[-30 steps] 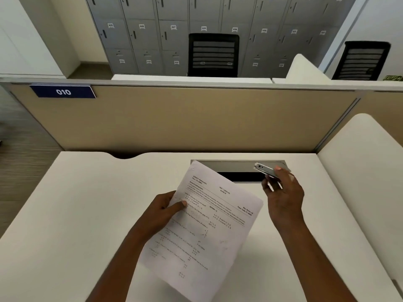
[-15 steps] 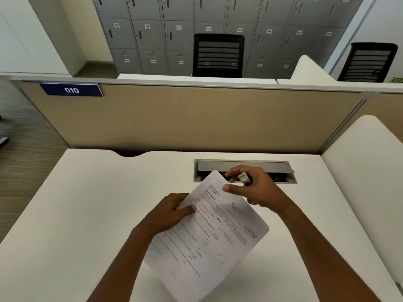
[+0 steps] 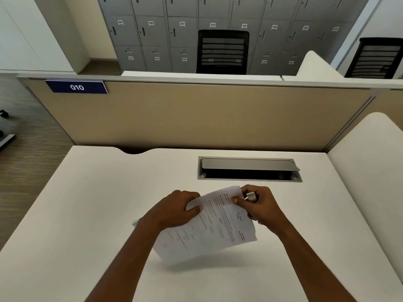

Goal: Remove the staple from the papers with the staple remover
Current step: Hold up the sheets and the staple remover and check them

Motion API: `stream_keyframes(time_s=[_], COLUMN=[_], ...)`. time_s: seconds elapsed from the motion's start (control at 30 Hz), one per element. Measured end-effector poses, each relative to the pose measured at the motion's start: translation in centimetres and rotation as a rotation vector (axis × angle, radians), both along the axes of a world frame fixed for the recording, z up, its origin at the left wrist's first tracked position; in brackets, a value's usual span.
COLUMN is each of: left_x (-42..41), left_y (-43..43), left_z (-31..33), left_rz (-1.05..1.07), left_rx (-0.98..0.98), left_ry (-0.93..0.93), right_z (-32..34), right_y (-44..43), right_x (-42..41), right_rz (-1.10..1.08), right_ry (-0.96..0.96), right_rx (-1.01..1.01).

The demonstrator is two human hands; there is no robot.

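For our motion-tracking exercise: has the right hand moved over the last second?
Yes. The right hand was up at the cable tray's right end; it now sits nearer the person, clear of the tray, at the papers' top corner.

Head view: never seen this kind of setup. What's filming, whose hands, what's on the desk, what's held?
There is no machine here. A person works with bare hands, and the one camera sits on their head looking forward and down, so the arms enter from the bottom of the picture. The left hand grips the printed papers by their upper left edge and holds them off the white desk. The right hand holds a small silver staple remover at the papers' top corner, with the thumb on the sheet. The staple itself is too small to see. Set into the desk behind is a cable box with its flap open. Beyond are a beige partition with a 010 sign, grey lockers and black chairs.
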State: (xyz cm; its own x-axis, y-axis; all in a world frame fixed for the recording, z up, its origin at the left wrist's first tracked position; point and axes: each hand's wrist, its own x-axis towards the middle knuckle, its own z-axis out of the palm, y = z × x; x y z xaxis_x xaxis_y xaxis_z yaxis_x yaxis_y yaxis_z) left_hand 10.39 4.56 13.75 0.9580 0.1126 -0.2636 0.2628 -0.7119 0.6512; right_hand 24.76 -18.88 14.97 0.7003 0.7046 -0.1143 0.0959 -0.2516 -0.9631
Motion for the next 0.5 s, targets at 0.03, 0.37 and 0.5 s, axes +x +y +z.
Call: stream_keyframes(time_s=[0.03,0.37,0.5], left_x=[-0.3,-5.3,-5.7], left_y=[0.4,5.0,3.2], left_z=[-0.1,-3.7,-5.8], left_rz=[-0.003,0.444,0.623], left_rx=[0.030,-0.187,-0.247], left_ry=[0.002,-0.138,-0.305], right_z=[-0.2,-1.9,-4.2], right_y=[-0.3,-4.2,-4.2], right_x=[0.1,0.7,-0.2], right_rz=[-0.021,-0.257,-0.357], right_ry=[-0.001,0.033,0.057], right_rx=[0.011,0.098,0.103])
